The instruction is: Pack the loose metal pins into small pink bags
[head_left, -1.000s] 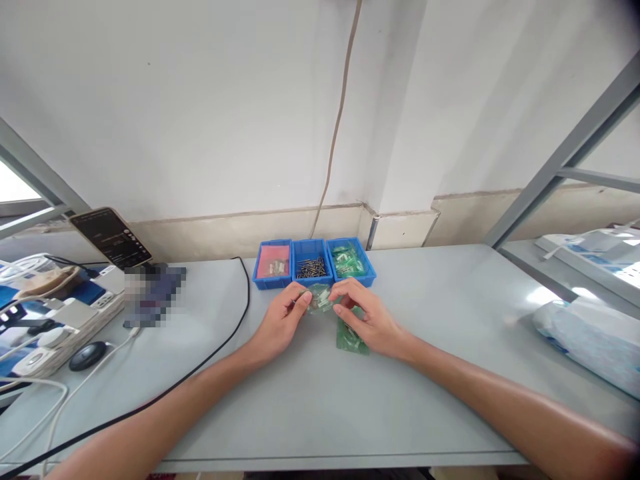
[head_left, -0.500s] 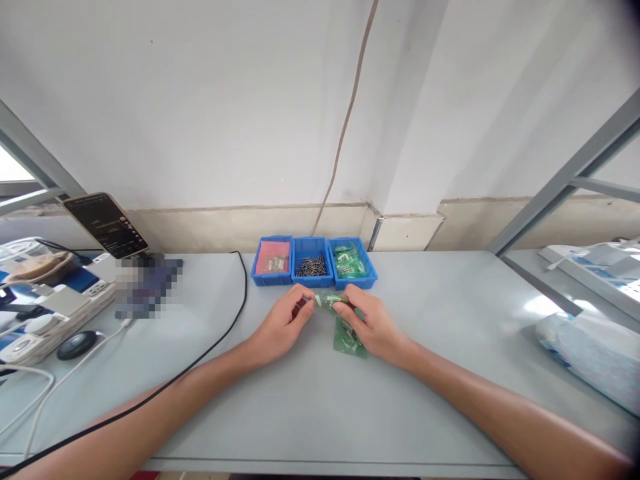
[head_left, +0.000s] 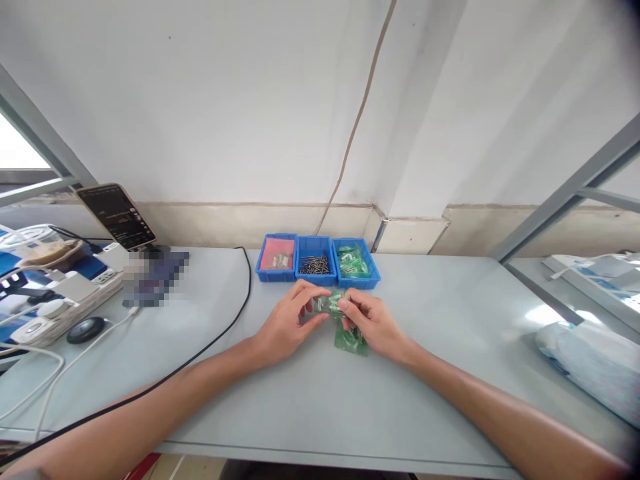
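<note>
In the head view, my right hand (head_left: 373, 320) pinches a small clear-green plastic bag (head_left: 330, 305) with pale metal or plastic pieces inside. Around the bag's left end is my left hand (head_left: 290, 320), thumb and fingers apart; whether its fingertips touch the bag I cannot tell. Another green bag of small parts (head_left: 349, 341) lies on the table just below my right hand, which partly covers it. Just beyond my hands stand three blue bins in a row: a left bin (head_left: 276, 275) with a pink bag, a middle bin (head_left: 315, 277) of loose screws, and a right bin (head_left: 357, 283) of green bags.
A black cable (head_left: 220, 343) crosses the table and my left forearm. At left are a phone (head_left: 117, 215) on a stand, a black mouse (head_left: 86, 330) and a power strip (head_left: 65, 310) with white cords. A pale soft packet (head_left: 590, 360) lies at right.
My left hand's fingers have spread from a pinch at the bag's left end. More of the held bag shows now. The camera view has shifted slightly.
</note>
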A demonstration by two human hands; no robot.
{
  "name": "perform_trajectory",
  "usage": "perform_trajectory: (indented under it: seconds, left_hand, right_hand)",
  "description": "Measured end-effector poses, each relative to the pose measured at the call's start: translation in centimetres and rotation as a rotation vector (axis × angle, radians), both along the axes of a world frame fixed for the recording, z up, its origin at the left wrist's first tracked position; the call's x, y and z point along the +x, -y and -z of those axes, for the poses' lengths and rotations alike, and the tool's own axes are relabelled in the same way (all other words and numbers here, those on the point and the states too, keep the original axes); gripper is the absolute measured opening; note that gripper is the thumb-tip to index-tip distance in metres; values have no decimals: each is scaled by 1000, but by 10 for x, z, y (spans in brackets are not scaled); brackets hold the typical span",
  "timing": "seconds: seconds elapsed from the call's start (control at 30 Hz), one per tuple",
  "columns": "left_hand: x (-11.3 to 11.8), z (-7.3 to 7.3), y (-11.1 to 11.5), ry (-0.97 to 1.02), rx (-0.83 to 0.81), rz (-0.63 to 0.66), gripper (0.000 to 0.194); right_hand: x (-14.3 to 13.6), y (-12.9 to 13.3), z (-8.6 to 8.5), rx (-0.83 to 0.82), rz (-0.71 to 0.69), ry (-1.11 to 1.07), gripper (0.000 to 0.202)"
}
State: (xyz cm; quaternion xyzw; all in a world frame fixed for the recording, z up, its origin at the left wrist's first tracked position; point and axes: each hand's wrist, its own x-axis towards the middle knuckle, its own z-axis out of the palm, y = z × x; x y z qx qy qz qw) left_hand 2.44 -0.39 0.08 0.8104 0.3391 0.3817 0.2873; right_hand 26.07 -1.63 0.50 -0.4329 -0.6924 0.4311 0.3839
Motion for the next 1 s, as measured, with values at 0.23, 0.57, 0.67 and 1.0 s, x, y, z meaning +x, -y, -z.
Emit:
perform_trajectory:
  seconds: [0.23, 0.57, 0.67, 1.0]
  left_hand:
    - [1, -7, -2, 4, -18, -36, 40]
    - [3, -6, -2, -10, -169, 6, 64]
    - [2, -5, -2, -15, -207, 5, 68]
    - [1, -7, -1, -83, -153, 70, 48]
  right_hand:
    - [2, 0, -4, 352, 12, 37, 17]
    - [0, 5, -9, 587, -88, 297, 36]
    - [1, 4, -6, 625, -88, 340, 40]
    - [13, -7, -10, 623, 452, 206, 17]
